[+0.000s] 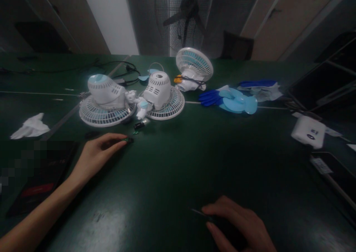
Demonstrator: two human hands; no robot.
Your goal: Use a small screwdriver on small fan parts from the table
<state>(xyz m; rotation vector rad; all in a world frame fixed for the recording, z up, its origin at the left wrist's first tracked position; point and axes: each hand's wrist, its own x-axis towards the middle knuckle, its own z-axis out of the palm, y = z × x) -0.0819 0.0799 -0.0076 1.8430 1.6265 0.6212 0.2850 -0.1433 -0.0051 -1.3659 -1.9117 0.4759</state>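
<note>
My left hand point(98, 152) reaches over the green table with thumb and fingers pinched on a small dark-and-green circuit board point(129, 140). Just beyond it lie a black USB stick-like piece point(139, 125) with a metal plug and a tiny green board piece point(135, 132). At the lower right, my right hand point(236, 222) is closed around a thin tool with a slim metal tip point(197, 211). The tool's handle is dark and mostly hidden by the hand, so its kind is unclear.
Three white fans with pale blue parts stand or lie behind: a left fan point(107, 96), a middle fan point(160, 92) and a rear fan point(194, 66). Light blue fan blades point(236, 100) rest near blue gloves point(208, 98). A white box point(308, 131) stands right; tissue point(30, 126) lies left.
</note>
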